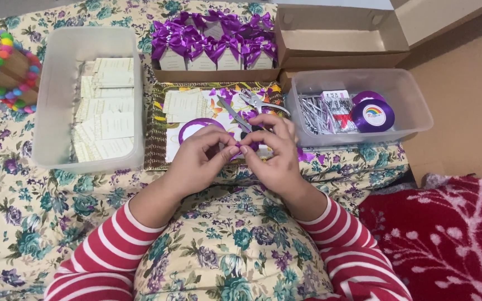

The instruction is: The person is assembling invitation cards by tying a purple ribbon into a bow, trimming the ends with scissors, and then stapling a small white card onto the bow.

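My left hand and my right hand meet fingertip to fingertip over a patterned tray, both pinching a small piece of purple ribbon. Most of the ribbon is hidden by my fingers. Just behind my hands on the tray lie scissors, a metal hole punch, a purple ribbon roll and small cream cards.
A clear tub of cream cards stands at left, and a clear tub holding ribbon spools and silver ties at right. Small boxes with purple bows sit behind. An open cardboard box is at back right, a bead-trimmed basket at far left.
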